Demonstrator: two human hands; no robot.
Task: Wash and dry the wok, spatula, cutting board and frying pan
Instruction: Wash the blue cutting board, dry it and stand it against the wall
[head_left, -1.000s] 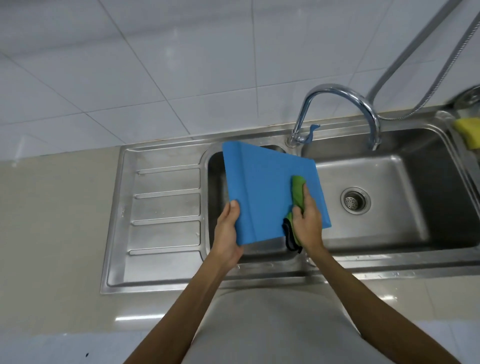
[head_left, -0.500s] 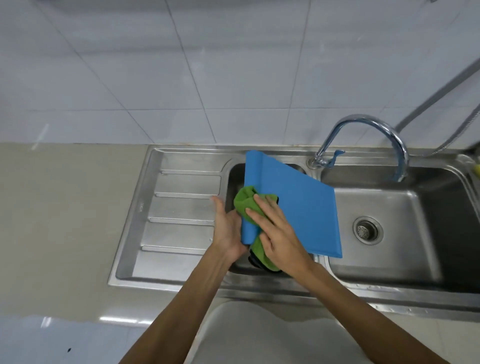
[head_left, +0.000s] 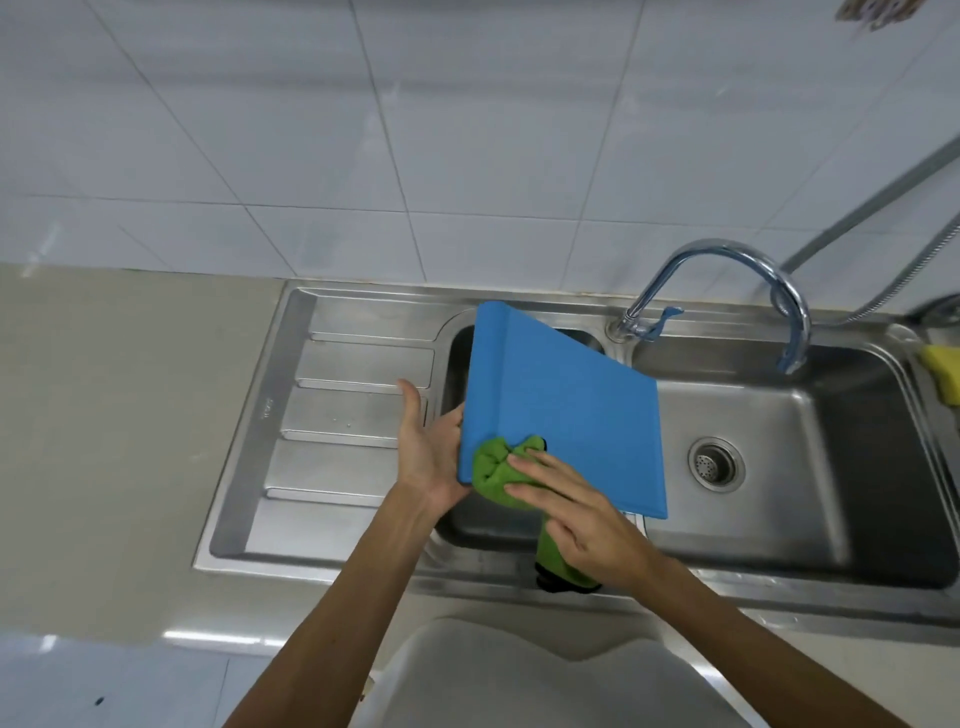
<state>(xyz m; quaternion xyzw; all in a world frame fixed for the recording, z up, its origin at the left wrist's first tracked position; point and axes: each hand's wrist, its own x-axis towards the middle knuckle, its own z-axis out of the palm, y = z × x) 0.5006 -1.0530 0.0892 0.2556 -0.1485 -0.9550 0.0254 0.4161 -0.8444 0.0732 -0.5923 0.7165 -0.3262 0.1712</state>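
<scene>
- Head view: the blue cutting board (head_left: 566, 415) is held tilted over the small basin of the sink (head_left: 363, 564), its far-right corner reaching toward the large basin. A second ago it sat at much the same tilt.
- The green cloth (head_left: 491, 470) has travelled. A second ago it was near the board's right edge, half a second ago at the middle of the left edge, and now it is bunched on the near-left corner, lapping over the edge.
- The right hand (head_left: 576, 514) lies flat with straight fingers, pressing the cloth to the board; the cloth's tail hangs beneath the wrist.
- The left hand (head_left: 428, 457) has loosened. Its earlier clasp on the edge gives way to an opened palm cradling the left edge, thumb spread clear (the fingers are hidden under the board).
- Judging by this, the wipe has crossed the top face and is finishing the rim, so drying this side looks nearly done; the underside probably comes next.
- The faucet (head_left: 727, 291) shows no running water, and a yellow sponge (head_left: 943, 371) rests at the far right. Wok, spatula and frying pan are out of view.
</scene>
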